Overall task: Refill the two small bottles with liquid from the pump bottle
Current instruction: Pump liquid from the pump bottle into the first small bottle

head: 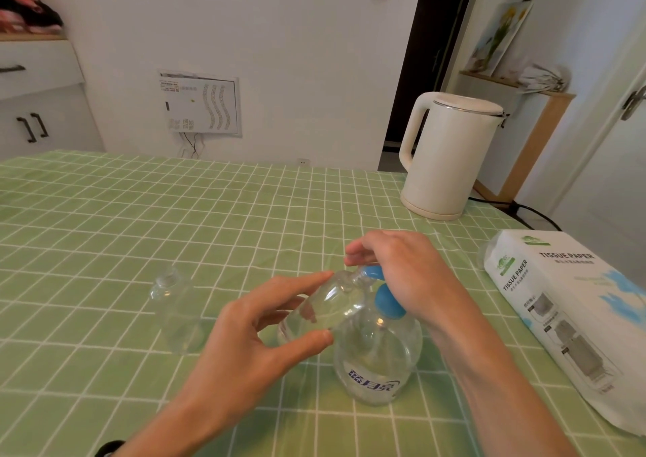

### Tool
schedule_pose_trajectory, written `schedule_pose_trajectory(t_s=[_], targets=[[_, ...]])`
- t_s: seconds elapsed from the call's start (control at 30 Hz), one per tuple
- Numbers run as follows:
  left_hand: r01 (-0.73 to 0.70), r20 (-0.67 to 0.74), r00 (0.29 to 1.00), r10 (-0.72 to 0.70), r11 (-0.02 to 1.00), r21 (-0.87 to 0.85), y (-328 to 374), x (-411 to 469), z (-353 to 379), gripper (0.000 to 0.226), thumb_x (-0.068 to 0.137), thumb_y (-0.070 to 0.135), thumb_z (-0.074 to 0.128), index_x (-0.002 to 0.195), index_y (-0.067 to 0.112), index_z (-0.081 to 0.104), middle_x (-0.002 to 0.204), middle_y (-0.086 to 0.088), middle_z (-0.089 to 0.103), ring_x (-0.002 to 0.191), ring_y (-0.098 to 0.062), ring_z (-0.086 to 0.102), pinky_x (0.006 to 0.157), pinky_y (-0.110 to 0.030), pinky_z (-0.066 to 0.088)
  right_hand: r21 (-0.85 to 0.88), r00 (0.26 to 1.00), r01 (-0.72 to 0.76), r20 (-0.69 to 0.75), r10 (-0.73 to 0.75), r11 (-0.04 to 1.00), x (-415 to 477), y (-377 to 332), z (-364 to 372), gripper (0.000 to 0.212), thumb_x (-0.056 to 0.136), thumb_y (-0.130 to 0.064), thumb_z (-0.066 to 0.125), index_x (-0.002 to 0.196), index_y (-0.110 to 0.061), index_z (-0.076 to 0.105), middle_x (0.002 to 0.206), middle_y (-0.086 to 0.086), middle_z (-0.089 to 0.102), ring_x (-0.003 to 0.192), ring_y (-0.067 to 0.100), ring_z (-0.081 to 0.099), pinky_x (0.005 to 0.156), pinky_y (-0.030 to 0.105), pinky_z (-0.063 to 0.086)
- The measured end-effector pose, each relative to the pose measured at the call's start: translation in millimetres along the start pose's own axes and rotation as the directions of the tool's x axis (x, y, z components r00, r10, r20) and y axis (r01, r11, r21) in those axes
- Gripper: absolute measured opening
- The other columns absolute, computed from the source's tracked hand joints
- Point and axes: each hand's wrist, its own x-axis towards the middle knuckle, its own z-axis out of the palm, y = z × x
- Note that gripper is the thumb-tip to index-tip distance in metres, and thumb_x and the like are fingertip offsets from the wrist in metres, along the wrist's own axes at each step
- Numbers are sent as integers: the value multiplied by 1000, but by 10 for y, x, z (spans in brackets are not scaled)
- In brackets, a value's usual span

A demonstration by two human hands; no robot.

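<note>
Tablecloth (pixel 140 212), green with a white grid, covering the table.

Small bottle, first (pixel 176 311): clear plastic, upright on the cloth at the left, uncapped as far as can be seen, no label visible. It stands well apart from both hands.

Left hand (pixel 244 344): fingers spread. The thumb below and the fingertips (pixel 320 277) above pinch the second small bottle.

Small bottle, second (pixel 325 306): clear, held off the cloth and tilted, with its mouth raised to the pump spout. There is a little clear liquid inside.

Pump bottle (pixel 377 358): clear and rounded, upright on the cloth at centre, with a blue pump head (pixel 388 302). The blue printed characters on its front read 蓝月亮.

Right hand (pixel 402 271): lies on top of the pump head, fingers curled together over the spout.

Kettle (pixel 447 156): cream, lid closed, on the far right of the table. No writing is visible on it.

Tissue pack (pixel 566 313): white wrapper at the right edge, printed "TISSUE PAPER" twice. Its smaller text is unreadable.
</note>
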Motion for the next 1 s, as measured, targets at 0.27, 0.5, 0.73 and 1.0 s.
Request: schedule_pose_trajectory(t_s=[0.27, 0.5, 0.73, 1.0], targets=[[15, 11, 1000, -15, 1000, -9, 2, -6, 12, 57, 73, 45, 81, 128, 51, 68, 123, 14, 76, 112, -20, 73, 103, -46, 55, -119, 997, -30, 73, 39, 992, -14, -6, 1, 35, 105, -31, 44, 113, -23, 78, 114, -7, 74, 107, 13, 65, 82, 25, 41], [0, 5, 1000, 0, 1000, -7, 23, -10, 4, 57, 74, 44, 81, 129, 49, 68, 123, 17, 76, 110, -17, 74, 102, -45, 57, -139, 1000, 30, 3, -30, 990, 9, 25, -31, 45, 102, -30, 49, 124, 7, 61, 124, 23, 67, 99, 20, 68, 64, 16, 36], [14, 14, 1000, -14, 1000, 16, -9, 10, 2, 59, 75, 39, 85, 130, 50, 68, 122, 17, 76, 112, -18, 73, 103, -43, 56, -97, 999, -37, 33, 41, 995, 22, 22, 3, 30, 102, -29, 50, 104, -24, 79, 106, 1, 78, 96, 11, 69, 71, 22, 42], [17, 0, 1000, -17, 1000, -11, 13, -17, 11, 57, 74, 46, 81, 129, 52, 67, 122, 17, 76, 110, -15, 74, 101, -41, 57, -123, 1000, -25, 13, 27, 992, -34, -67, 4, 46, 99, -27, 50, 125, 10, 58, 129, 29, 61, 121, 45, 55, 100, 56, 46]])
